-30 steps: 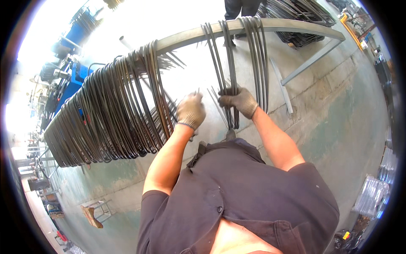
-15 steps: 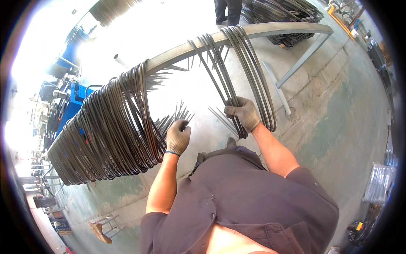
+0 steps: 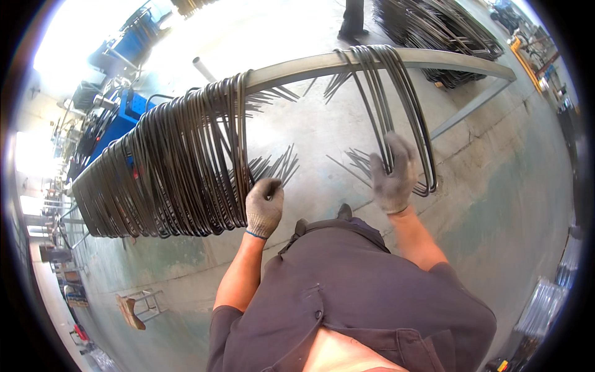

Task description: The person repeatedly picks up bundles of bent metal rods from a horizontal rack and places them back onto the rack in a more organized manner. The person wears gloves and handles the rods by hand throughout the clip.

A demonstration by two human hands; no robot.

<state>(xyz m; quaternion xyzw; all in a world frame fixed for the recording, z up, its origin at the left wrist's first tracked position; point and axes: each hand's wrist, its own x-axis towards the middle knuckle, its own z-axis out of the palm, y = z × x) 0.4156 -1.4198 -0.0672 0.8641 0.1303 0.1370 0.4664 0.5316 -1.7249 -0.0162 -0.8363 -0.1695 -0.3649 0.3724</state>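
Bent metal rods, dark and U-shaped, hang over a long grey steel beam point(image 3: 297, 69). The large packed group of rods point(image 3: 167, 161) fills the beam's left part, and a smaller group point(image 3: 416, 118) hangs farther right. My left hand point(image 3: 264, 208), in a knitted glove, is curled closed beside the right end of the large group; no rod shows in it. My gloved right hand point(image 3: 395, 177) is raised in front of the small group with thumb and fingers apart. It covers the lower bends of some rods, so whether it touches them is hard to tell.
A slanted leg point(image 3: 474, 105) supports the beam's right end. Behind it lies a dark pile of rods point(image 3: 443, 37), with a person's legs point(image 3: 354, 22) nearby. Blue machinery point(image 3: 127, 115) stands at left. A small stool point(image 3: 133, 310) is on the floor at lower left.
My right hand has let go of the rods it gripped, and its fingers have spread. Those rods now hang closer to the rightmost ones. My left hand stays curled. The whole view has shifted.
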